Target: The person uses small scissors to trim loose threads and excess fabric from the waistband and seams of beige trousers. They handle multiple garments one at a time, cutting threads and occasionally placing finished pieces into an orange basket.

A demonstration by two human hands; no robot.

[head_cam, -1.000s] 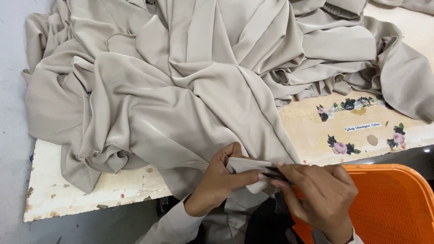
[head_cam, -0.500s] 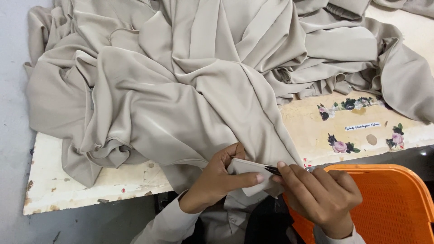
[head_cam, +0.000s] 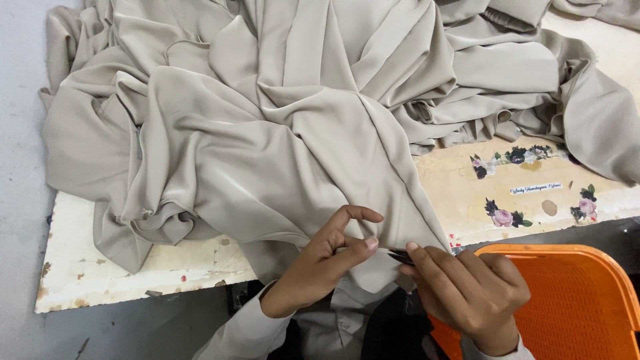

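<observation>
At the worn table's front edge, the left hand pinched smooth beige fabric while the right hand clamped a small dark tool.

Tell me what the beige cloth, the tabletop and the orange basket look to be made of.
Cloth: a thin woven fabric, probably synthetic or satin-like, judging by its soft sheen and fluid folds. Tabletop: seemingly painted board; the cream coat is chipped and stained, with flower stickers. Basket: moulded plastic, going by its glossy rim and fine perforated mesh.
</observation>
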